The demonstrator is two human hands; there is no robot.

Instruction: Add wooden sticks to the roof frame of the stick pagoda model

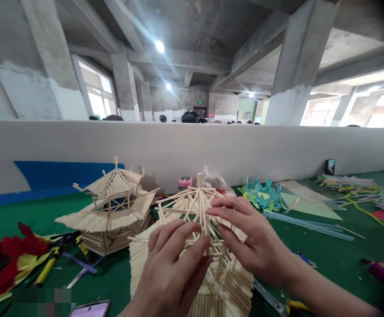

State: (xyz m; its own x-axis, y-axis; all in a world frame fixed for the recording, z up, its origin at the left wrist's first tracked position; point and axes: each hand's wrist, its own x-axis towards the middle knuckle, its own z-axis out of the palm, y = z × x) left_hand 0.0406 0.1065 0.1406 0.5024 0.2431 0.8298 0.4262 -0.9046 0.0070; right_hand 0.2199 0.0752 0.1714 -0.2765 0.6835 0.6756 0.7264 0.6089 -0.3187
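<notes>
A phone (pixel 91 310) lies front-left of the stick house (pixel 233 277) on the green table (pixel 340 257). The left hand (pixel 174 262) has thumb and finger close at the house's roof (pixel 199 189); I can't tell if it pinches. The right hand (pixel 246 226), a bit wide, touches the roof. Left of the house is a stick tower (pixel 114 215); behind the house, a white wall (pixel 165 145).

A partition (pixel 165 143) runs along the far edge of the table (pixel 330 259). Before it, a stick pavilion (pixel 112 220) stands left of a stick frame (pixel 227 264), a paper flower (pixel 263 196) right.
</notes>
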